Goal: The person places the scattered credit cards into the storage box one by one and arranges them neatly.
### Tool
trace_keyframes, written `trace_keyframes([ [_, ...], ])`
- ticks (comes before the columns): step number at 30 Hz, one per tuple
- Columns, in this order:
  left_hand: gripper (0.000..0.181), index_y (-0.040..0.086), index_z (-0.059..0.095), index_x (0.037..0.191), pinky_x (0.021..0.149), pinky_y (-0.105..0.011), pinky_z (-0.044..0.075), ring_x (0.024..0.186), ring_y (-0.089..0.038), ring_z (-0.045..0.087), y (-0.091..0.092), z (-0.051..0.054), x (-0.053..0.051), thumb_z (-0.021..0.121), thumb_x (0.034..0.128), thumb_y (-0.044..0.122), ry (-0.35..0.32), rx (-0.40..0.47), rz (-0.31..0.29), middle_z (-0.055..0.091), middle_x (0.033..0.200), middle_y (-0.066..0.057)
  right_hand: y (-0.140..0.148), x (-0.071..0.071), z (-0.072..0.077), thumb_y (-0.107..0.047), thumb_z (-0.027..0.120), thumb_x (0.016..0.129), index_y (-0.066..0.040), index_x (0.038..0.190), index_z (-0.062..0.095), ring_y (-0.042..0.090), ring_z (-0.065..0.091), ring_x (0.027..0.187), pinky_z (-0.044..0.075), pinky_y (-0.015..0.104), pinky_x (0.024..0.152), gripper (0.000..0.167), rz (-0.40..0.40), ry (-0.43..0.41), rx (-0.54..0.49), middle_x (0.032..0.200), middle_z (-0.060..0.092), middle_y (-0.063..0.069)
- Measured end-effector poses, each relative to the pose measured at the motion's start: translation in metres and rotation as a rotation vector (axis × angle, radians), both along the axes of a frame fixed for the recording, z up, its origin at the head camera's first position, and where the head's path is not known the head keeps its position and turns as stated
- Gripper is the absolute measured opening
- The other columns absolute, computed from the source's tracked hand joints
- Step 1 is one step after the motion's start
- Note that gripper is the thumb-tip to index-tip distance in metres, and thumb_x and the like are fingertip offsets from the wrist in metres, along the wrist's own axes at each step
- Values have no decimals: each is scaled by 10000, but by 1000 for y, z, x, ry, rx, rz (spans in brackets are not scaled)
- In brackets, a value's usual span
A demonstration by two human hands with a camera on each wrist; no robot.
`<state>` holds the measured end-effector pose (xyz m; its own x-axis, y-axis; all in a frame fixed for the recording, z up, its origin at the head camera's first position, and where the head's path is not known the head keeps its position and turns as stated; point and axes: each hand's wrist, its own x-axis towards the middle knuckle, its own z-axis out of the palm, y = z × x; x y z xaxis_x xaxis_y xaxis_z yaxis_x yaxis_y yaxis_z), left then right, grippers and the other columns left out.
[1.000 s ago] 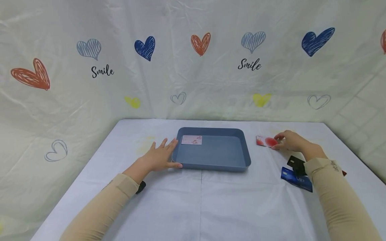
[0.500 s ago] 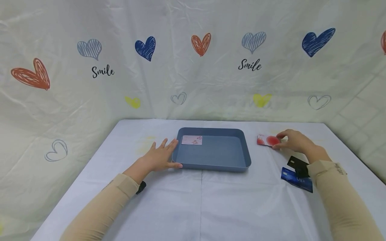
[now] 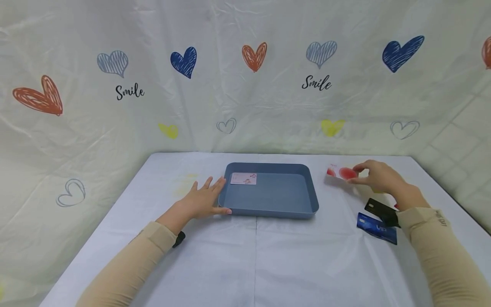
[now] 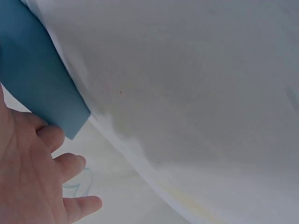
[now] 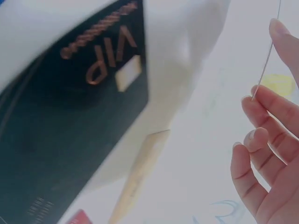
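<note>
Between thumb and fingertips, my right hand (image 3: 383,177) pinches a white card with red circles (image 3: 341,172), raised off the table at the right. In the right wrist view that card (image 5: 267,60) is nearly edge-on. My left hand (image 3: 201,200) touches the left side of a blue-grey tray (image 3: 280,194), its fingers spread. A pale pink card (image 3: 243,178) lies in the tray's upper left. Beneath the right forearm, a black card (image 3: 379,211) partly covers a blue card (image 3: 376,229). The black card (image 5: 84,107) shows "VIP" up close.
A gold-coloured card (image 5: 142,172) and a red corner (image 5: 80,218) of another item appear in the right wrist view. The table has a white cloth (image 3: 287,264). A heart-printed curtain (image 3: 268,98) hangs behind it. Something small and black (image 3: 179,239) shows by the left cuff.
The right hand has lifted the red-and-white card off the table and moved slightly right and back. The left hand and tray have stayed in place.
</note>
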<state>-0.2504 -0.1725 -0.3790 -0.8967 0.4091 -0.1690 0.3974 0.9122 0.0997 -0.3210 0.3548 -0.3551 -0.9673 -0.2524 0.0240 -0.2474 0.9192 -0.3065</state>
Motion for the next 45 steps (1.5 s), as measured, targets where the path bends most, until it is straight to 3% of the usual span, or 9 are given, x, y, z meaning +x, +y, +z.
trace_keyframes([
  [5,1086,83,90,1656,1178,-691,78,1559,-377,53,-1,0,0,565,921,726,1,-5,3,116,1710,-88,-9,4,10,-419,815,882,83,1220,665,420,568,1025,473,627,895,623,18,49,-13,1223,626,297],
  [16,1084,76,95,1655,1177,-693,75,1558,-381,57,-1,-1,0,571,923,719,2,6,1,119,1709,-93,-33,9,24,-559,814,830,44,1195,696,409,561,1014,487,600,892,715,49,71,-20,1195,647,264],
  [35,1098,88,86,1657,1180,-688,66,1560,-373,46,-2,-5,-2,563,913,738,3,9,0,110,1711,-81,-59,22,30,-578,821,811,1,1173,727,343,563,953,513,491,794,689,122,124,-18,1125,677,169],
  [45,1092,81,93,1656,1178,-691,67,1559,-377,49,-2,-4,-3,564,917,732,3,5,-5,108,1711,-85,-83,27,28,-493,857,812,-50,1116,762,284,572,881,498,405,736,546,181,195,-32,1071,691,101],
])
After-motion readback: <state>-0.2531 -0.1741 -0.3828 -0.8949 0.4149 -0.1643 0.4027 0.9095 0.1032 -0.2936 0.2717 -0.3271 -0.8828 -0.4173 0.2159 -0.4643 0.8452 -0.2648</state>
